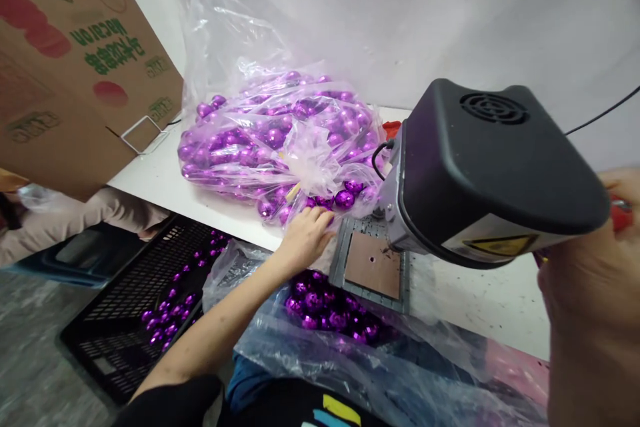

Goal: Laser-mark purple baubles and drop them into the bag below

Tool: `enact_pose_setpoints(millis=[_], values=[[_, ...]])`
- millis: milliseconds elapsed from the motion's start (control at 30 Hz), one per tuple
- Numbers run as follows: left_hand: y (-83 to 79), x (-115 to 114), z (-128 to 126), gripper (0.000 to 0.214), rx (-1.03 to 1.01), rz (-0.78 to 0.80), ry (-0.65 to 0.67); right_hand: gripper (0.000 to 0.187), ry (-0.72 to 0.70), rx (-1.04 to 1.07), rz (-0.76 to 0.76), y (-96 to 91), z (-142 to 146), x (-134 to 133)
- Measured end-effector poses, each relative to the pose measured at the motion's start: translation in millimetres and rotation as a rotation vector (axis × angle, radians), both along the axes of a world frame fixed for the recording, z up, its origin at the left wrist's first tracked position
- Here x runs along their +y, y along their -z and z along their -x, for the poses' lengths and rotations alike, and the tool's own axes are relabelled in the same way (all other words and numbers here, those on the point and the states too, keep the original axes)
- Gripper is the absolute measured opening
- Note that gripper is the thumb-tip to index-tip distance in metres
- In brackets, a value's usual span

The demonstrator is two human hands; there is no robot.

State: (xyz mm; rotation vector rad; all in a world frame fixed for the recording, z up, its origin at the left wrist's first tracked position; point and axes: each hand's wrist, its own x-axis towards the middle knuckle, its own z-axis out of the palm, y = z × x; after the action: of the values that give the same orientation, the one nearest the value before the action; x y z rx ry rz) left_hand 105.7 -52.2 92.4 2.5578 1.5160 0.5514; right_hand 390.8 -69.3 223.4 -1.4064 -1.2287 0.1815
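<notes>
At the table's front edge, purple balls [344, 199] are spilling from a clear plastic bag [280, 133] — the left hand [306, 235] is reaching among them, fingers curled, grip hidden. Rightward, the right hand [595, 267] is clamping a red handle [621, 213] behind a black machine [490, 167] — its plate [373, 265] is lying beneath.

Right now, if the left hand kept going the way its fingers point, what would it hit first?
The left hand points up and right along the table edge. Its fingers already touch the clear bag, so they would most likely press into the purple balls at its near edge, though depth is hard to judge.
</notes>
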Motion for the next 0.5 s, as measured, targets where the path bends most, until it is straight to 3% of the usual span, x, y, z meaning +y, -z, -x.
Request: enact_pose_setpoints(millis=[100,233,333,433,500], values=[[14.8,36.4,-9.2,0.026,0.171,-0.02,-0.082,0.021,-0.018,0.049,-0.017,-3.1,-2.6,8.7],[24.2,49.9,-6.5,0.031,0.118,0.044,-0.102,0.03,-0.055,0.008,-0.015,-1.5,-7.0,14.5],[11.4,40.1,4.2,0.037,-0.324,0.239,-0.134,0.033,-0.054,0.013,-0.013,-1.1,-7.2,13.6],[-3.6,20.5,11.7,0.044,-0.991,0.693,-0.093,0.038,-0.055,-0.003,-0.035,-4.5,-4.4,11.3],[-5.2,5.7,11.8,0.047,-1.318,0.976,-0.04,0.045,-0.065,-0.016,-0.023,-6.9,-2.4,10.7]])
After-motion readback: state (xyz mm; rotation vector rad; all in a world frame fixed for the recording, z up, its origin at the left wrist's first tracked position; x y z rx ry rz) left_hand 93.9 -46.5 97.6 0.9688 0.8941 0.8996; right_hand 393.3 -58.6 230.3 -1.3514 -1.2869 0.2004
